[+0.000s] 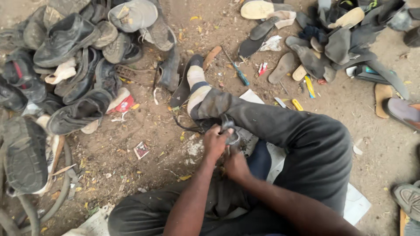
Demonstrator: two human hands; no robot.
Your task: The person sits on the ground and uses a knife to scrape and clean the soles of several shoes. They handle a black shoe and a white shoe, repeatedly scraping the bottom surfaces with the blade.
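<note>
Sitting on dirt ground, the person's left hand is curling tightly around a dark shoe piece beside the outstretched leg, right hand is pinching just below it, fingers closed, worn shoes piled left, soles scattered right.

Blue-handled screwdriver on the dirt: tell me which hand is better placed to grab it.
Probably left: the left hand, though gripping the dark shoe, sits nearer the screwdriver; the right hand is tucked behind it.

Dirt ground: shoe heap, loose soles, screwdriver.
</note>
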